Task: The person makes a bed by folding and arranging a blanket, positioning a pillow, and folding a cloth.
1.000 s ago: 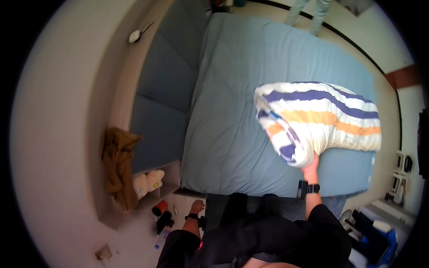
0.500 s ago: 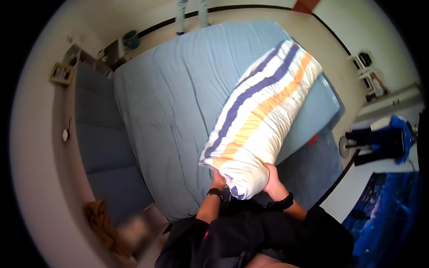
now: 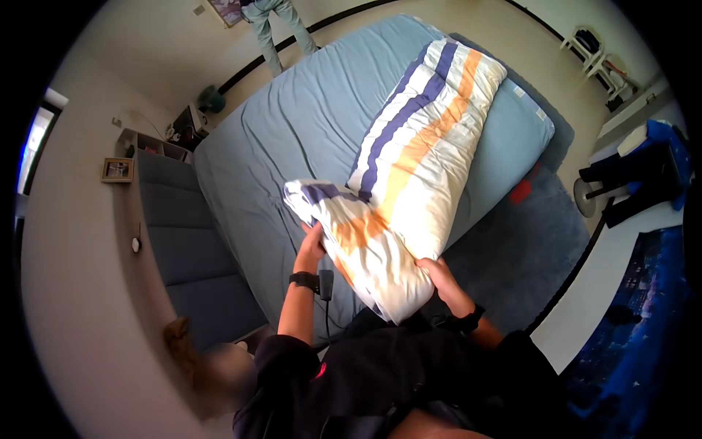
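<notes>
A quilt, white with purple and orange stripes, lies in a long folded strip across the bed, which has a blue-grey sheet. Its near end is bent over toward the left and lifted. My left hand grips the left edge of that bent end, some fingers hidden by the cloth. Farther right, my right hand is closed on the quilt's right edge near the fold, with the thumb on top. A black band circles each wrist.
A grey padded headboard runs along the left, with a picture frame on its ledge. A person's legs stand beyond the bed. On the right are a blue-grey rug, clothes and white stools.
The quilt's near end has swung left and folded over, with my left hand moving left and up. My right hand stays near the right edge. The view has shifted slightly.
</notes>
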### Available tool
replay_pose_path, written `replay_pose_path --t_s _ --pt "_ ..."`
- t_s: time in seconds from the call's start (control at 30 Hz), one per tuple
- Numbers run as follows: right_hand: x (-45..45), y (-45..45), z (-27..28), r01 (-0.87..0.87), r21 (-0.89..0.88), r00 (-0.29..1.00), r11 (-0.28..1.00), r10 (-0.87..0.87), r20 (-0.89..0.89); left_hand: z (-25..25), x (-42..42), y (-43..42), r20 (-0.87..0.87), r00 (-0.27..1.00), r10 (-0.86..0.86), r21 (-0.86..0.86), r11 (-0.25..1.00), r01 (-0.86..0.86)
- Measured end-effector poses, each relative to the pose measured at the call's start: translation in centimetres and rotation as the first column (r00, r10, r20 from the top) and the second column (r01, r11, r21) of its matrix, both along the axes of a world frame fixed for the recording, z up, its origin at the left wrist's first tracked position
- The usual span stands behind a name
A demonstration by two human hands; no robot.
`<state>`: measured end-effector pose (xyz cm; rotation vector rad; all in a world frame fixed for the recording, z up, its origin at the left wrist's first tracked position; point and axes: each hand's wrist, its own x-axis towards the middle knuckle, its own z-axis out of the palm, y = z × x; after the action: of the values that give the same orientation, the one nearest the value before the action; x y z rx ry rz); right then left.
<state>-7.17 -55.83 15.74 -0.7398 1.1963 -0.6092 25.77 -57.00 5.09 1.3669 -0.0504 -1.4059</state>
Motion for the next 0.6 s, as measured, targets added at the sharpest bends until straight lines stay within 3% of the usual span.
replay_pose_path --t_s 0.03,0.1,0.17,0.23,0.27,0.3,0.33,0.37,0.43,0.47,0.5,0.53,0.57,0.6 --pt "0.0 0.9 0.1 -0.012 -0.024 1.0 1.0 0.012 -0.004 -1.2 -0.9 0.6 0.053 0.999 0.0 0.117 0.993 -0.007" --pt "-0.3 2.6 -1.0 -0.02 -0.033 1.0 0.999 0.019 -0.015 -7.7 -0.4 4.1 -0.18 0.969 -0.171 -0.008 0.985 0.172" --pt "-0.7 4.8 -2.8 -0.018 -0.043 0.999 0.999 0.016 -0.035 -7.8 -2.6 8.9 -0.18 0.95 -0.255 0.006 0.965 0.261" --pt "-1.2 7.1 -5.1 0.097 0.036 0.986 0.995 -0.091 -0.137 -11.4 -2.5 13.5 -0.437 0.873 -0.217 0.087 0.956 0.281" --pt "-1.6 8.0 -5.8 0.132 0.048 0.973 0.99 -0.12 -0.198 -11.3 -2.6 14.0 -0.436 0.868 -0.24 0.081 0.949 0.303" --pt "-2.4 9.0 -6.7 0.154 0.049 0.97 0.987 -0.141 -0.2 -10.3 -2.9 14.8 -0.118 0.853 -0.508 -0.004 0.859 0.511" --pt "-3.2 10.0 -8.2 0.186 0.056 0.968 0.981 -0.174 -0.18 -9.2 -3.2 15.8 0.222 0.695 -0.683 -0.014 0.711 0.703" --pt "-3.7 11.2 -9.8 0.218 0.066 0.966 0.974 -0.205 -0.16 -8.7 -2.8 17.3 0.53 0.424 -0.735 0.054 0.528 0.848" --pt "-3.4 13.6 -11.8 0.24 0.147 0.965 0.96 -0.219 -0.144 -23.3 1.1 19.5 0.355 0.71 -0.608 -0.183 0.699 0.691" --pt "-3.1 14.6 -11.7 0.262 0.275 0.965 0.925 -0.25 -0.077 -22.2 1.6 19.0 0.104 0.736 -0.669 -0.233 0.703 0.672" --pt "-2.9 15.2 -12.1 0.268 0.388 0.958 0.882 -0.287 -0.009 -16.8 0.4 17.4 -0.29 0.803 -0.52 -0.07 0.848 0.525" --pt "-3.1 16.0 -14.7 0.28 0.412 0.947 0.867 -0.321 0.032 -10.0 -1.1 15.4 -0.558 0.816 -0.155 0.207 0.926 0.317" --pt "-3.0 16.1 -16.1 0.291 0.402 0.943 0.868 -0.33 0.031 -8.4 -1.2 15.4 -0.56 0.811 -0.169 0.195 0.924 0.328" --pt "-2.8 16.4 -17.3 0.29 0.406 0.92 0.867 -0.369 0.13 -7.6 -0.7 15.9 -0.059 0.781 -0.621 0.038 0.781 0.624"
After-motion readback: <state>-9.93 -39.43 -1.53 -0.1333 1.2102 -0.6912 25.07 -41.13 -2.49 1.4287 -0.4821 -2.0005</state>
